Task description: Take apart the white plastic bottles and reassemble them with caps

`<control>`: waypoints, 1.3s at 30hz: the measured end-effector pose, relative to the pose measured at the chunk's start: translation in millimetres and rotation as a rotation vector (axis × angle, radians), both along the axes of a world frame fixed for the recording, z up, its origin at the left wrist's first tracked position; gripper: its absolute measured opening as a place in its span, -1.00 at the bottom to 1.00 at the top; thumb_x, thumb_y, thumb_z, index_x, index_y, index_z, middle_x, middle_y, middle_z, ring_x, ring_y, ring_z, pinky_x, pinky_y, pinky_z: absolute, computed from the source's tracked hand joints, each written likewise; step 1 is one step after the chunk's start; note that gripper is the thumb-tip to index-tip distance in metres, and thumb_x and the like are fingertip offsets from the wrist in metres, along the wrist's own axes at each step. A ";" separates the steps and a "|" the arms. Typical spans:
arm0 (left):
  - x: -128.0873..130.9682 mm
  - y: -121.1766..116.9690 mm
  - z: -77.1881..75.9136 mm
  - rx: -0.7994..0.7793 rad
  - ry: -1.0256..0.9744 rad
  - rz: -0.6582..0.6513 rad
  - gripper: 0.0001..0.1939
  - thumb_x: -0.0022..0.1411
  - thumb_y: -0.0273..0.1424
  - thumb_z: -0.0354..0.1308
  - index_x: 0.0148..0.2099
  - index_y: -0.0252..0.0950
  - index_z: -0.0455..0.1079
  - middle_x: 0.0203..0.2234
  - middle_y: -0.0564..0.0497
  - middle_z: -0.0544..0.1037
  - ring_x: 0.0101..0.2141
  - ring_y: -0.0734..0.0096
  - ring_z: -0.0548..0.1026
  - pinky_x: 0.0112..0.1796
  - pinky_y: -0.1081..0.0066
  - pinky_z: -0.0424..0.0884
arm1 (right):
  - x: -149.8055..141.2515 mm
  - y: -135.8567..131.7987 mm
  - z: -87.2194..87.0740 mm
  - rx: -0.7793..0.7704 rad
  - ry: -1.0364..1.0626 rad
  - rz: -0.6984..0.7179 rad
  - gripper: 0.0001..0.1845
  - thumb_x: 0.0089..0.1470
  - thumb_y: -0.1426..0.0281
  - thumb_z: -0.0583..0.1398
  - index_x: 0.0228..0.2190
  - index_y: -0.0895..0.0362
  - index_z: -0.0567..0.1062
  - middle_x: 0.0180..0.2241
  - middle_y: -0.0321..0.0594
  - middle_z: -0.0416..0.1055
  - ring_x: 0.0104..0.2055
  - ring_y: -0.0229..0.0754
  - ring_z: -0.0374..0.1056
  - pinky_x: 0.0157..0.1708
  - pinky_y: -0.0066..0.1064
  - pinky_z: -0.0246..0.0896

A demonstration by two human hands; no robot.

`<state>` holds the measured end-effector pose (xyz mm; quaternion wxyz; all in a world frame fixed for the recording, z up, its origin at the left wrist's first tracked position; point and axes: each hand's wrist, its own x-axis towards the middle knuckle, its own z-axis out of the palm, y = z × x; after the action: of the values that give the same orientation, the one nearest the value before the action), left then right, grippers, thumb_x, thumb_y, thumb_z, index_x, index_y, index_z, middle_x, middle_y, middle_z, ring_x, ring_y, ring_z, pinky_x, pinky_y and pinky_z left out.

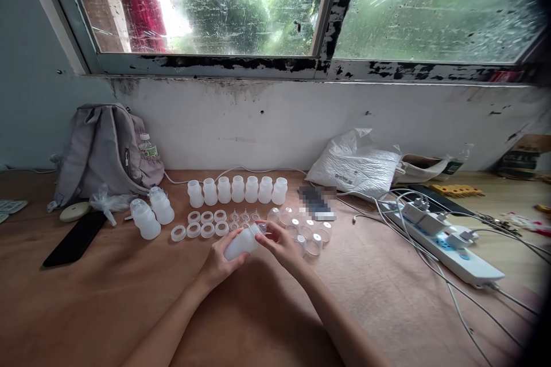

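Note:
My left hand is wrapped round a small white plastic bottle, tilted on its side with the neck pointing right. My right hand pinches at the bottle's neck, on a small part I cannot make out. Beyond them stands a row of several white bottles upright on the table. In front of that row lie white rings, small clear nipples and clear round caps. Two capped bottles stand to the left.
A grey backpack leans at the back left, with a black phone lying flat in front of it. A white plastic bag sits at the back right. A white power strip with plugs and cables lies at right.

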<state>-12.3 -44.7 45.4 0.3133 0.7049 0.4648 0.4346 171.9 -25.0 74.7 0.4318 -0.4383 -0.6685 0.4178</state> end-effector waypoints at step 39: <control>-2.6 -3.5 5.5 0.008 -0.010 -0.108 -0.56 -0.03 -0.29 0.15 -0.05 -0.24 0.32 -0.14 -0.06 0.45 -0.16 0.17 0.41 -0.19 0.33 0.33 | -3.2 -17.2 -33.2 0.164 0.248 -0.312 -0.71 0.07 0.22 0.02 -0.19 0.08 0.32 -0.27 -0.19 0.30 -0.28 -0.16 0.24 -0.31 -0.35 0.17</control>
<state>-14.9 -48.3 50.8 0.3356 0.7282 0.4227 0.4224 168.7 -42.2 41.5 0.6043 -0.4453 -0.5660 0.3409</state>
